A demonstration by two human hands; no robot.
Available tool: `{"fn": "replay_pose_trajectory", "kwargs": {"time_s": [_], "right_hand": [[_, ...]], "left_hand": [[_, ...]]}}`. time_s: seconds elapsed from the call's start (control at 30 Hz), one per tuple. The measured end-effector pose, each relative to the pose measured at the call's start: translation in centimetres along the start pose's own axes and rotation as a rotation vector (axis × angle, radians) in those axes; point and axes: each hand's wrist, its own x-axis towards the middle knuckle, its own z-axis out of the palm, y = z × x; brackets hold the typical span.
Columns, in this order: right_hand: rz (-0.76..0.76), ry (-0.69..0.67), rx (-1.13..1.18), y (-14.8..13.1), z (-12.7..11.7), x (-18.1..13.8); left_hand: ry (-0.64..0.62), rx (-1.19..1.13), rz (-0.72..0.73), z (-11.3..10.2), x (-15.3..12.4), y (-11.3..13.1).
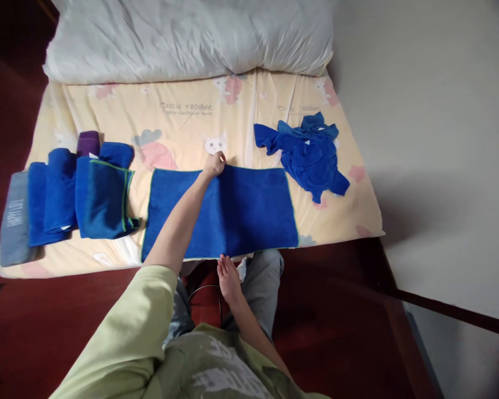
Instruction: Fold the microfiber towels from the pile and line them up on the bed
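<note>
A blue towel with a green edge (249, 213) lies spread flat on the mattress in front of me. My left hand (214, 164) reaches across it and pinches its far edge near the middle. My right hand (228, 275) pinches the near edge at the bed's front. A crumpled heap of blue cloths (307, 155) lies to the right of the towel. To the left sits a row of folded towels (66, 194), mostly blue, one grey and one purple.
The mattress sheet (183, 119) is pale yellow with cartoon rabbits. A white duvet (191, 36) is bunched at the far end. Dark red wood floor (45, 316) surrounds the bed, and a pale wall (441, 138) stands on the right.
</note>
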Motion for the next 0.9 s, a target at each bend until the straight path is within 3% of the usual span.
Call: {"fn": "replay_pose_trajectory", "kwargs": {"time_s": [0.2,0.3,0.47,0.67,0.9], "right_hand": [[-0.008,0.029,-0.028,0.0,0.1,-0.4],[-0.029,0.035,-0.044,-0.1,0.3,-0.6],[-0.076,0.005,-0.085,-0.7,0.9,-1.8],[-0.23,-0.065,-0.124,-4.0,0.6,-5.2],[-0.552,-0.145,-0.271,-13.9,1.6,-10.5]], "left_hand": [[0.08,-0.039,0.051,0.4,-0.2,-0.4],[0.058,-0.025,0.05,0.4,-0.5,-0.5],[0.049,-0.05,0.004,-1.3,-1.5,0.9],[0.086,-0.22,-0.003,-5.9,-4.4,4.4],[0.271,-0.551,0.058,-14.9,-11.4,7.7]]}}
